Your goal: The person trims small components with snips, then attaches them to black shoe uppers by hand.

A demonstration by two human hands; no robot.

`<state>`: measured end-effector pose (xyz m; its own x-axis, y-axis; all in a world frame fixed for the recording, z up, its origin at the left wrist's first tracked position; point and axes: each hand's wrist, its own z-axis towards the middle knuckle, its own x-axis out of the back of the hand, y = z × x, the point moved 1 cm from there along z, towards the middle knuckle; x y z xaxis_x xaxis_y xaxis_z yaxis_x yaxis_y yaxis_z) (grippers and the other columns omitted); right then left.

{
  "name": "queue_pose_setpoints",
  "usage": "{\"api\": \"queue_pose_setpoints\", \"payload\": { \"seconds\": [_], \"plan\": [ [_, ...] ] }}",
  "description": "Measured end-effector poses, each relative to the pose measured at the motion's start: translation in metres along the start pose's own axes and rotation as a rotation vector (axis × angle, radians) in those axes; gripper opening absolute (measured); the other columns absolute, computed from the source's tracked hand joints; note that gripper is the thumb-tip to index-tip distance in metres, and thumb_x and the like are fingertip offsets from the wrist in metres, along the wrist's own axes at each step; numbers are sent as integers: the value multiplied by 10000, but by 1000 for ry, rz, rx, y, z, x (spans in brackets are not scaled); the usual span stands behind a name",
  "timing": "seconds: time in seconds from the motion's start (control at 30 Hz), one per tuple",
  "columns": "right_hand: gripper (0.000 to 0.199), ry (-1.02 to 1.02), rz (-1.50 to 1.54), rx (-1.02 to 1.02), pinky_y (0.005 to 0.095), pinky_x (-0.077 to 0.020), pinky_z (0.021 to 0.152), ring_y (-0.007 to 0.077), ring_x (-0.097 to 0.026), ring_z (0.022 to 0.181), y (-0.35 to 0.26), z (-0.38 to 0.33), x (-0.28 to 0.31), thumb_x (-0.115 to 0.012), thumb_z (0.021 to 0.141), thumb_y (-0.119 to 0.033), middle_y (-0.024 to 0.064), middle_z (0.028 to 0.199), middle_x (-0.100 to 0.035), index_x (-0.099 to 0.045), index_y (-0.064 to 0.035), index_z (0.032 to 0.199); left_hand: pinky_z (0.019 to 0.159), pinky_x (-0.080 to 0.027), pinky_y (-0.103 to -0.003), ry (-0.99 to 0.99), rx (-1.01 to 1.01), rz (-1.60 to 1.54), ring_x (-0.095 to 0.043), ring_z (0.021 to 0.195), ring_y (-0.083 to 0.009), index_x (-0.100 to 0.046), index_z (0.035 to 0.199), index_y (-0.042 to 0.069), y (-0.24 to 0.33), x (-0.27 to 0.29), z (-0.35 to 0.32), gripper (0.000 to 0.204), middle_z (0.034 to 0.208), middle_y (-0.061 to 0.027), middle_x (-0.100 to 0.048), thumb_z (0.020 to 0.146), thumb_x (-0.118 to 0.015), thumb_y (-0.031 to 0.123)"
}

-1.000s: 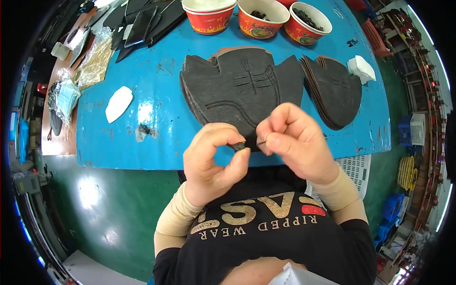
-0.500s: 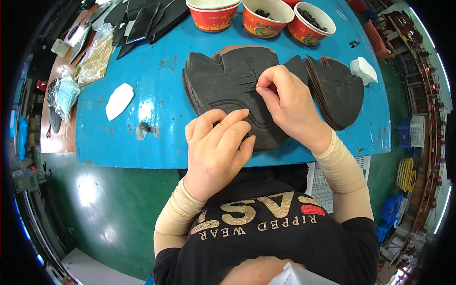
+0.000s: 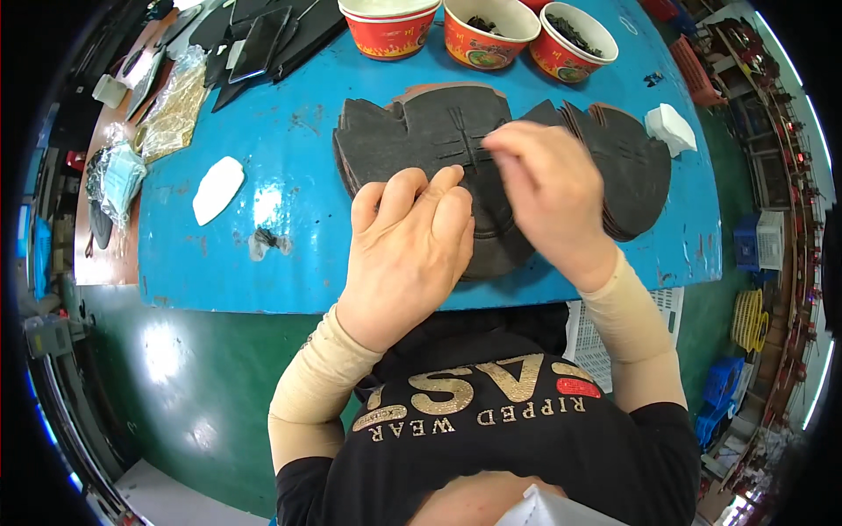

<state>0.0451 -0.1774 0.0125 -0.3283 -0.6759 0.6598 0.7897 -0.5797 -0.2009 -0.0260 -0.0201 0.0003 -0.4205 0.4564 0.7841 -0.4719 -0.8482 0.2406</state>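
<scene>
Two bare hands over a stack of charcoal-black pieces (image 3: 375, 140) near the edge of the blue table (image 3: 298, 175).

It looks matte and many-layered, with grooves pressed into the top; the notched edge faces away from the person, the rounded end toward them, and its grooved stem runs front to back. The left hand (image 3: 408, 245), fingers bent, and the right hand (image 3: 554, 193), fingers blurred, cover part of it; I can't tell what either holds. Right beside sits a smaller dark stack (image 3: 630, 171); red bowls (image 3: 487, 54) stand beyond.
</scene>
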Motion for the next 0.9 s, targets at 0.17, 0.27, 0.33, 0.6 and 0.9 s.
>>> {"api": "queue_pose_setpoints", "payload": {
  "seconds": [0.17, 0.27, 0.33, 0.6, 0.9],
  "plan": [
    [281, -36, 1, -27, 356, -462, 706, 244, -571, 823, 9, -10, 10, -659, 659, 66, 35, 916, -624, -702, -89, 889, 892, -353, -378, -11, 10, -24, -566, 962, -231, -566, 1050, 70, 0, 3, 0, 300, 1078, -30, -644, 769, -672, 57],
    [283, -48, 19, -2, 347, -445, 731, 237, -554, 850, 3, -12, 4, -661, 646, 58, 19, 924, -614, -710, -87, 884, 895, -352, -384, -26, 24, -28, -568, 971, -235, -569, 1068, 63, -1, 3, -1, 316, 1079, -34, -645, 768, -669, 52],
    [300, -59, 24, -2, 343, -431, 754, 230, -546, 879, 2, -12, 0, -658, 639, 57, 10, 940, -604, -713, -88, 896, 899, -350, -390, -19, 31, -35, -573, 990, -238, -567, 1044, 62, 0, 3, -1, 293, 1088, -35, -648, 769, -666, 48],
    [176, -112, 122, -153, 369, -417, 798, 244, -529, 924, -4, -11, -5, -714, 708, -33, 22, 964, -594, -696, -84, 876, 865, -383, -363, 54, -2, -17, -602, 994, -236, -558, 975, 67, -2, -3, -10, 225, 1119, -63, -652, 772, -656, 58],
    [106, -283, 126, -218, 398, -433, 775, 271, -548, 920, -1, 5, -1, -711, 766, -88, 44, 961, -588, -629, -78, 832, 863, -396, -360, 120, -10, 4, -610, 1029, -225, -560, 969, 74, -1, -10, -16, 218, 1139, -63, -652, 778, -663, 72]
  ]
}}
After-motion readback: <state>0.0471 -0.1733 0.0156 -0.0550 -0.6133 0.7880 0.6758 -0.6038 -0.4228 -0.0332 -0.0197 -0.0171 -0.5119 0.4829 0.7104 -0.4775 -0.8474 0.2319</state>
